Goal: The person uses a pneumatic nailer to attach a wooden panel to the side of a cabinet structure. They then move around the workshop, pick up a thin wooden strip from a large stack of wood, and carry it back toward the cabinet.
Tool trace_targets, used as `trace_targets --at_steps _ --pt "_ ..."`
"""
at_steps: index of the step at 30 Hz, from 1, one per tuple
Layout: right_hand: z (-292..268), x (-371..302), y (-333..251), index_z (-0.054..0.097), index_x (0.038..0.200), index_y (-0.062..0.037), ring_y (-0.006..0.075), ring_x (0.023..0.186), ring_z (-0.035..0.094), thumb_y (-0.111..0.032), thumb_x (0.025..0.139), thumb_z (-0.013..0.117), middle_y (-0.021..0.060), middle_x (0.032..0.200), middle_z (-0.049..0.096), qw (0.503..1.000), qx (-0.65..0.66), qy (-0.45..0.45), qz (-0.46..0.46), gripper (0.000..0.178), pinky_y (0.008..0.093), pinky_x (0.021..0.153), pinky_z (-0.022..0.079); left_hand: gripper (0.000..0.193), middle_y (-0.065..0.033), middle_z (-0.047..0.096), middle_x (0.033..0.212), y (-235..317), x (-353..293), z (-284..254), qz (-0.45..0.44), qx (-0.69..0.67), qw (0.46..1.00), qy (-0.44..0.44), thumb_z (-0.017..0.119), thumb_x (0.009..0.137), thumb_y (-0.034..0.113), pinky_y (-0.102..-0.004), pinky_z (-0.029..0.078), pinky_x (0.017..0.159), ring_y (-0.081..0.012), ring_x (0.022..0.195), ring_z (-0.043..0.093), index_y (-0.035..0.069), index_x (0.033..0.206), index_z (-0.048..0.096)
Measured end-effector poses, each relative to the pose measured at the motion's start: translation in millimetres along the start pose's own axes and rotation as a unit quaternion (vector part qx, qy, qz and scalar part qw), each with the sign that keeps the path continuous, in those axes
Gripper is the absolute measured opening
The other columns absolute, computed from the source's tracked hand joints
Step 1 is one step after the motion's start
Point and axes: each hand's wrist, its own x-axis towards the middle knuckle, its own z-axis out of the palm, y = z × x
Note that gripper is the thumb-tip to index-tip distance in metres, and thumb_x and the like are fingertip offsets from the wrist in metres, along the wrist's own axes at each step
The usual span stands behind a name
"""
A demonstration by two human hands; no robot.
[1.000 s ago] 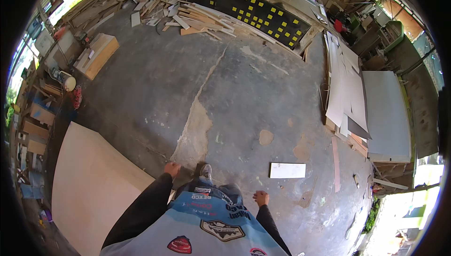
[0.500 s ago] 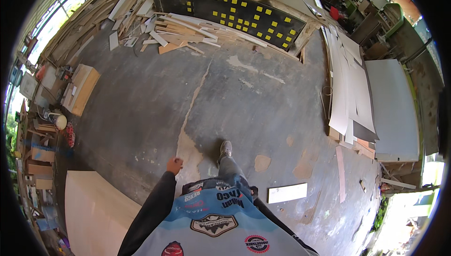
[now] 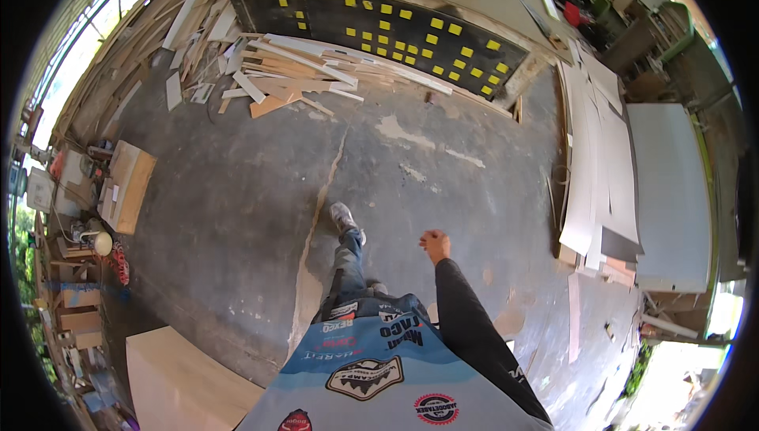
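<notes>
My right hand (image 3: 435, 246) swings out in front of me over the grey concrete floor (image 3: 395, 186), its fingers loosely curled in, and I see nothing in them. It touches nothing. My left hand is out of view, hidden by my body or below the picture. One shoe (image 3: 343, 217) is set forward beside a pale crack (image 3: 322, 194) in the floor. At the lower left, closest to my left side, lies a large pale board or box (image 3: 182, 379).
Scrap wood strips (image 3: 292, 75) are heaped ahead against a black panel (image 3: 379, 32) with yellow squares. White sheets (image 3: 597, 162) lean on the right, beside a grey-white board (image 3: 672, 194). A wooden box (image 3: 130, 186) stands left. A pink strip (image 3: 574, 316) lies on the floor.
I have stepped forward. My left hand, in view before, has gone out of sight, and my right hand has swung into view. The other foot is now in front. The white block on the floor is mostly hidden by my right arm.
</notes>
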Motion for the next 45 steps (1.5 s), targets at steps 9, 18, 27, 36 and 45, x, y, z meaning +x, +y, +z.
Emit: trace_targets --at_steps 9,18,27,36,45 --pt "97.9 116.8 -29.6 0.068 0.083 -0.0033 0.0257 0.072 0.066 -0.021 0.081 0.063 0.0142 0.077 0.068 0.832 -0.440 -0.268 -0.206 0.018 0.0367 0.065 0.051 0.037 -0.0180 0.068 0.081 158.1 189.3 -94.4 0.207 0.213 0.950 0.101 0.054 0.083 0.039 -0.0412 0.051 0.066 -0.0327 0.073 0.066 0.006 0.086 0.070" --pt "123.5 245.0 -108.3 0.065 0.073 -0.0038 0.0124 0.058 0.064 -0.015 0.087 0.052 0.0074 0.070 0.066 0.989 -0.099 -0.036 0.106 0.022 0.0261 0.045 0.047 0.028 -0.0096 0.066 0.085 430.6 294.9 -338.5 0.055 -0.427 0.892 0.141 0.059 0.087 0.025 -0.0292 0.048 0.056 -0.0173 0.070 0.065 0.000 0.101 0.061" --pt "217.8 360.8 -160.7 0.068 0.073 -0.0037 0.0226 0.062 0.067 -0.023 0.078 0.061 0.0098 0.072 0.068 0.829 -0.430 -0.290 -0.208 0.021 0.0319 0.058 0.052 0.030 -0.0101 0.065 0.089 535.8 394.7 -431.0 0.126 -0.521 0.843 0.057 0.059 0.088 0.026 -0.0281 0.049 0.059 -0.0184 0.075 0.066 0.000 0.103 0.059" --pt "469.9 505.3 -360.4 0.070 0.077 -0.0078 0.0354 0.082 0.065 -0.036 0.069 0.065 0.0159 0.086 0.068 0.589 -0.565 -0.488 -0.307 0.029 0.0421 0.070 0.052 0.022 -0.0096 0.064 0.071 367.5 482.3 -507.1 -0.057 -0.440 0.872 0.206 0.065 0.079 0.023 -0.0301 0.050 0.053 -0.0184 0.059 0.062 0.001 0.079 0.065" --pt "827.3 663.9 -527.9 0.069 0.075 -0.0052 0.0287 0.070 0.065 -0.023 0.079 0.058 0.0139 0.075 0.066 0.689 -0.501 -0.271 -0.448 0.021 0.0418 0.063 0.051 0.020 -0.0077 0.065 0.077 307.0 472.6 -550.6 -0.237 -0.659 0.641 0.316 0.058 0.085 0.027 -0.0298 0.045 0.047 -0.0193 0.059 0.061 0.007 0.089 0.063"
